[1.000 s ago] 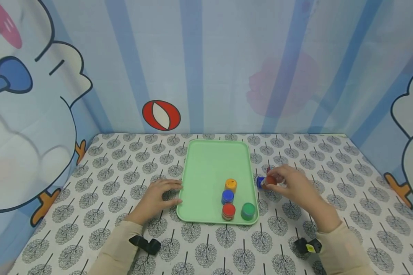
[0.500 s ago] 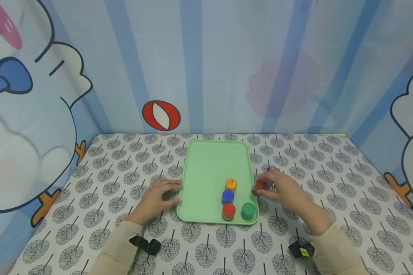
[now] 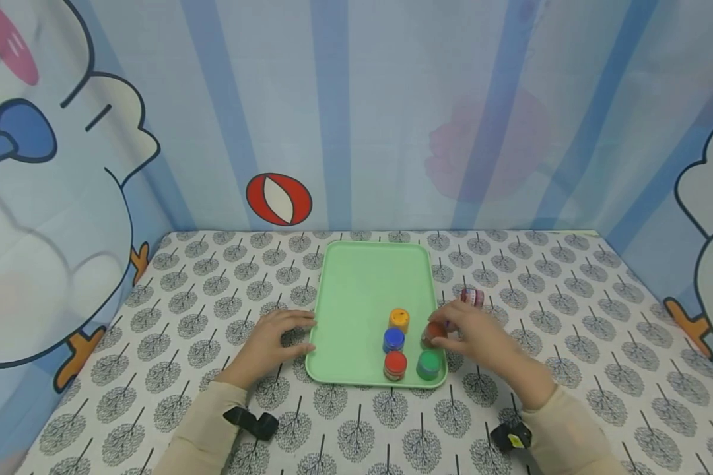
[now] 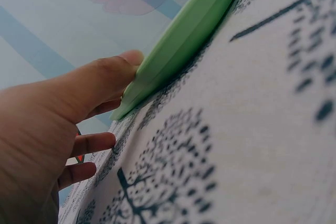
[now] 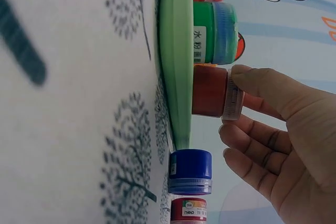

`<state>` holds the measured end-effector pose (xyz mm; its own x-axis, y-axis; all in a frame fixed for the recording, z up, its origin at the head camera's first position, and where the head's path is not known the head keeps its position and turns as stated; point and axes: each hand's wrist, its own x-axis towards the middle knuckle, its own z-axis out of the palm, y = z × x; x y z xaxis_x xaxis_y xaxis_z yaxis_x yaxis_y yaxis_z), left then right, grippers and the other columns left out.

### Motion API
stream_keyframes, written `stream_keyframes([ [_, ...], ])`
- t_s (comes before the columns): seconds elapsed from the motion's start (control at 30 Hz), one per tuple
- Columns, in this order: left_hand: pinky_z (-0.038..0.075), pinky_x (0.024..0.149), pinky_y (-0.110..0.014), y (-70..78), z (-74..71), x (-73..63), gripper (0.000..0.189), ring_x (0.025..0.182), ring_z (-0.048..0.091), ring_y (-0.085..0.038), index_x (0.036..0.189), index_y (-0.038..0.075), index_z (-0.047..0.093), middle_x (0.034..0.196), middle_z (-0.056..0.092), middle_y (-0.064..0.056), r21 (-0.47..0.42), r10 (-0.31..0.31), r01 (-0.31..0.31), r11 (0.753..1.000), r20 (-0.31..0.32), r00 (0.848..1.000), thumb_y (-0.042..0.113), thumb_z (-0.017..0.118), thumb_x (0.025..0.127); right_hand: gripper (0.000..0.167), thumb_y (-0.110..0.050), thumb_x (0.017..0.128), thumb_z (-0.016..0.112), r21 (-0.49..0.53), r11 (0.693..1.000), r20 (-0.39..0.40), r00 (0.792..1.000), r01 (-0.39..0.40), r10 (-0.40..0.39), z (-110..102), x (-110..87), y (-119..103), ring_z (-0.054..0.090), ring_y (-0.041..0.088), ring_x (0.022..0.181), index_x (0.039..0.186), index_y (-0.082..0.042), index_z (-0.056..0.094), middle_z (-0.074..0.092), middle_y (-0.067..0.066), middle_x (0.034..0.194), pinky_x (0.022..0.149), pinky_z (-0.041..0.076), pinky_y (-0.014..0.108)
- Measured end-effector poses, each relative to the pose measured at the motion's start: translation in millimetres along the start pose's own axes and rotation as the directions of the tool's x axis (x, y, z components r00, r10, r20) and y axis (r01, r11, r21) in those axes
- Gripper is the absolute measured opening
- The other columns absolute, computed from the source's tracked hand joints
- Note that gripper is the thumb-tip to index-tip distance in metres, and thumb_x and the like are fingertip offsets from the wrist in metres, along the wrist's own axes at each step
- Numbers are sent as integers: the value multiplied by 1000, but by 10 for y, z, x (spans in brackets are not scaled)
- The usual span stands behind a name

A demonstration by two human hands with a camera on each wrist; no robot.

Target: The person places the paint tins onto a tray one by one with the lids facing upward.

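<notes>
To the left of the green tray (image 3: 368, 277), on the patterned tablecloth (image 3: 356, 458), the left hand (image 3: 273, 343) rests with relaxed, parted fingers, gripping nothing. The left wrist view settles what the head view leaves vague: the thumb touches the tray's rim. In the tray's near right part, an orange jar (image 3: 399, 320), a blue jar (image 3: 393, 340) and a red jar (image 3: 395, 365) stand in a rough row, the orange one farthest from the person; a green jar (image 3: 429, 365) occupies the near right corner. Just beyond the green jar, at the tray's right side, is a brown jar (image 3: 434, 334), about upright, its clear lid pinched between the thumb and fingers of the right hand (image 3: 476, 334). The step in hand looks like setting it into the tray; whether its base touches the tray floor I cannot tell. The next move seems to call for seating it flat without nudging the green jar, then loosening the pinch. Farther right, the right wrist view reveals a second blue jar (image 5: 190, 166) on its side outside the tray, almost wholly hidden by the hand in the head view. A dark red jar (image 3: 472, 297) lies beyond, cut off in the wrist view.
</notes>
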<state>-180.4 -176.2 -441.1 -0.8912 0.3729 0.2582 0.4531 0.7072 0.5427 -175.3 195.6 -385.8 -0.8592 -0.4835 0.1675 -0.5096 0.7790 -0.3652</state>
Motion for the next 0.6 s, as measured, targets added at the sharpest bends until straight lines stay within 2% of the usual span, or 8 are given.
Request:
stream_keyframes([
  [0.1,32,111,-58,4,-3,1,44,126,52,-30,120,18,67,134,61,-1,6,0,0,1000,3,1000,31,77,79,34,-27,82,75,-14,1000,14,1000,-2,2,20,0,-10,63,13,89,111,-11,67,64,-2,100,78,56,31],
  [0.33,35,109,-58,27,-20,-2,44,125,53,-30,120,18,67,134,61,-2,9,3,-3,1000,5,1000,30,77,79,29,-26,80,76,-65,997,-2,999,47,-47,44,-8,-10,62,12,82,105,-13,68,64,-5,94,72,54,26],
  [0.6,34,110,-57,11,-11,-2,43,125,53,-29,120,19,67,134,61,-1,11,2,-2,1000,1,1000,31,77,80,28,-25,81,75,-75,995,7,998,62,-62,47,-7,-14,61,10,79,106,-13,68,65,-5,94,70,52,25],
])
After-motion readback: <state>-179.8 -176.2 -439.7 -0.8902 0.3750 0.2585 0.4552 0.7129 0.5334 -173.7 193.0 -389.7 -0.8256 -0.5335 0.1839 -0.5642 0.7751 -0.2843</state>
